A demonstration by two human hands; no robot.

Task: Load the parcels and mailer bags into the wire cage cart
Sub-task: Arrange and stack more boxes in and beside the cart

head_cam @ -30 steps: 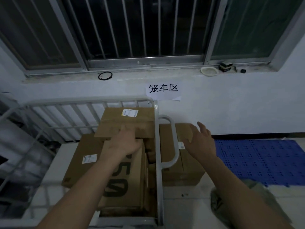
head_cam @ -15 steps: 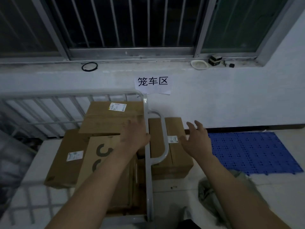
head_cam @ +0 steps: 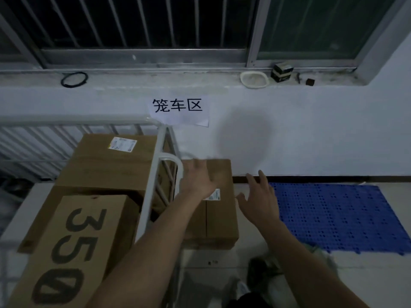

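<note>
The white wire cage cart (head_cam: 153, 174) stands at the left and holds several brown cardboard parcels: one with a white label at the back (head_cam: 111, 161) and one printed "350" in front (head_cam: 73, 247). Outside the cart, on the floor against its right side, sits another brown parcel (head_cam: 220, 214) with a small label. My left hand (head_cam: 198, 181) is over that parcel's top with fingers spread, holding nothing. My right hand (head_cam: 260, 198) hovers open just right of the parcel. A grey-green mailer bag (head_cam: 266, 270) lies on the floor by my right forearm, partly hidden.
A blue perforated plastic mat (head_cam: 338, 216) covers the floor at right. A white wall with a paper sign (head_cam: 178, 107) faces me, under a barred window. On the sill (head_cam: 155, 81) lie a black ring, a white dish and a small dark box.
My left hand has left the parcels inside the cart and crossed over its side rail to the parcel outside. My right hand has shifted slightly right. The view has moved closer.
</note>
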